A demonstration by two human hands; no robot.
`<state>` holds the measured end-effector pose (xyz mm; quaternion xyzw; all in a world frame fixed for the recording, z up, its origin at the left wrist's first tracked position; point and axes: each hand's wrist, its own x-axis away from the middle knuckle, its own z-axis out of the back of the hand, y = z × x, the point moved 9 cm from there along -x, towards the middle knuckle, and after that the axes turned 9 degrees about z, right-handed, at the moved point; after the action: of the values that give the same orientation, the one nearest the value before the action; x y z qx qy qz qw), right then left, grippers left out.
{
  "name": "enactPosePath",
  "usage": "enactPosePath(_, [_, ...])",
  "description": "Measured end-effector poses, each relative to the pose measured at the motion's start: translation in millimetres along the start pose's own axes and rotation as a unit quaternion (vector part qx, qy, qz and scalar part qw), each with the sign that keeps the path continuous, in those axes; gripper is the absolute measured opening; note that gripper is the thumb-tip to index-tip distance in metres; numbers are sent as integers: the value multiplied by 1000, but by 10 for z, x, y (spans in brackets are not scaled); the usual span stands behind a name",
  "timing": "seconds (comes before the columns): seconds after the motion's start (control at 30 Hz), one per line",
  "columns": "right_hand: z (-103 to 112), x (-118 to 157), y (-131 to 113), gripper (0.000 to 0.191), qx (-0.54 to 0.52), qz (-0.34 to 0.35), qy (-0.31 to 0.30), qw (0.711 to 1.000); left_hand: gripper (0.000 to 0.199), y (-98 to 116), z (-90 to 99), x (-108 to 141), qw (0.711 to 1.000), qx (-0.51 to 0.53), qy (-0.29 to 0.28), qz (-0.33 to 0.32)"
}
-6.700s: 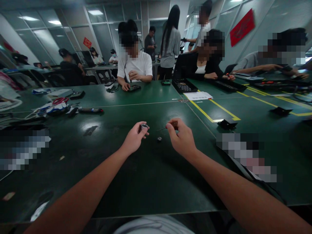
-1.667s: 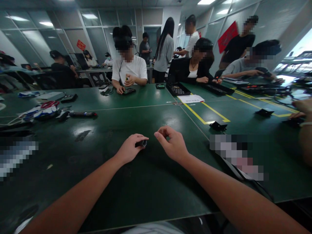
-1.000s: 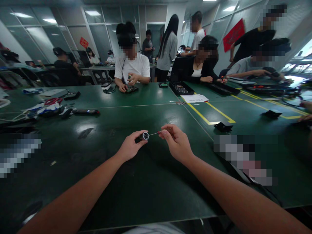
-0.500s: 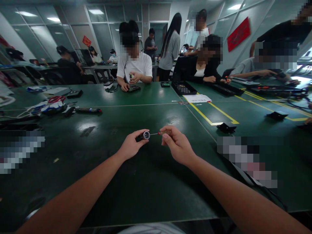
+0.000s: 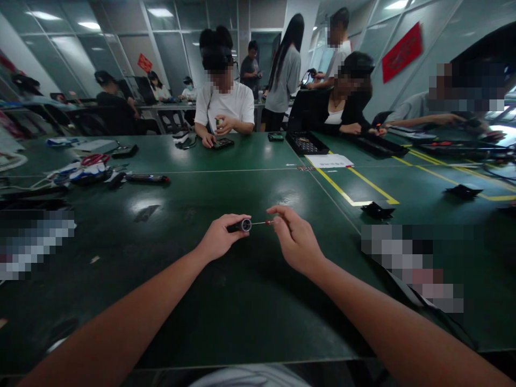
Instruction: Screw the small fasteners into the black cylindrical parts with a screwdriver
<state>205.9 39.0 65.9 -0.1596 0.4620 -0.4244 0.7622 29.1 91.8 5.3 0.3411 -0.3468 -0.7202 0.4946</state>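
Over the green table, my left hand [image 5: 220, 237] is closed round a short black cylinder with a silvery ring at its end, resembling a flashlight [image 5: 245, 224]. The ringed end faces right and toward me. In my right hand [image 5: 296, 236] is a small screwdriver [image 5: 268, 222] with a red collar; its handle is mostly hidden by the fingers. The thin shaft points left, and its tip meets the side of the cylinder near the ring. Whether the tip sits in a screw is too small to tell. My right forefinger is raised and bent.
A dark pen-like tool [image 5: 147, 178] lies at the left beside a pile of cables [image 5: 86, 171]. Black trays [image 5: 307, 144] and a white paper [image 5: 330, 160] are farther back. A folded black piece [image 5: 377, 209] lies at the right. Several people sit across the table [image 5: 226, 301].
The fingers of my right hand have opened out somewhat on the screwdriver handle, the forefinger lifting. The cylinder has turned slightly. The view has shifted a little.
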Motion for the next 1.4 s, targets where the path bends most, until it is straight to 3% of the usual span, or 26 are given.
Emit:
enactPosePath(0.3, [-31, -14, 16, 32, 43, -3, -18, 999, 41, -10, -17, -2, 1000, -2, -9, -1])
enactPosePath(0.53, [-69, -6, -30, 29, 15, 16, -37, 999, 40, 3, 8, -3, 999, 35, -6, 9])
enactPosePath(0.67, [-61, -1, 8, 24, 31, -9, -49, 998, 40, 9, -17, 4, 999, 28, -17, 4])
enactPosePath(1.03, [-115, -4, -20, 29, 22, -11, -79, 997, 41, -21, 9, -19, 999, 33, -1, -5])
enactPosePath(1.23, [-75, 18, 64, 24, 10, -61, -51, 997, 41, -21, -16, -10, 1000, 27, -13, -5])
enactPosePath(1.4, [-86, 23, 60, 17, -34, -38, -30, 998, 42, -39, 14, -25, 999, 43, 3, -2])
